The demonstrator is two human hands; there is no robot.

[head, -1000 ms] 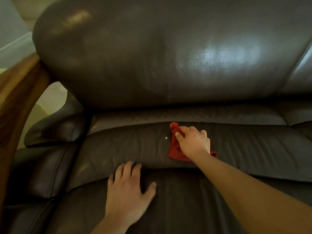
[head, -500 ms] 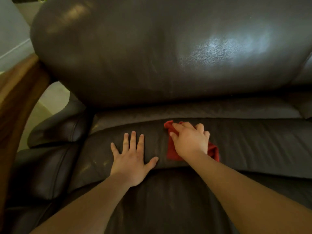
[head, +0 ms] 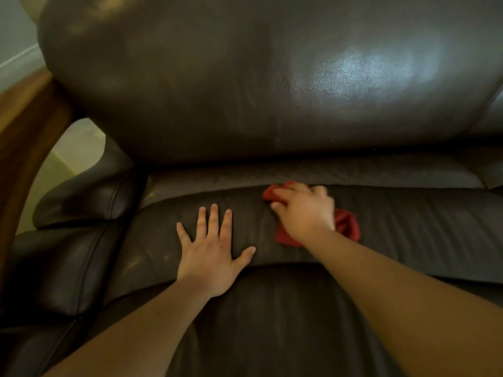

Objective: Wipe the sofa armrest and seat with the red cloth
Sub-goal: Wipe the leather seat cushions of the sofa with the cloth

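The dark brown leather sofa seat (head: 422,229) fills the lower view, with its padded armrest (head: 79,202) at the left. My right hand (head: 304,213) presses the crumpled red cloth (head: 347,227) onto the rear band of the seat, close to the crease under the backrest; the hand hides most of the cloth. Flat on the seat just left of it lies my left hand (head: 212,251), fingers spread and holding nothing.
The big shiny backrest cushion (head: 272,77) rises right behind the seat. A curved wooden frame (head: 24,137) runs along the left edge beside the armrest, with pale floor (head: 76,151) showing in the gap. A second cushion (head: 490,172) begins at far right.
My left hand slid forward from the seat's front part up beside the cloth. My right hand with the cloth shifted slightly toward the backrest crease and to the right.
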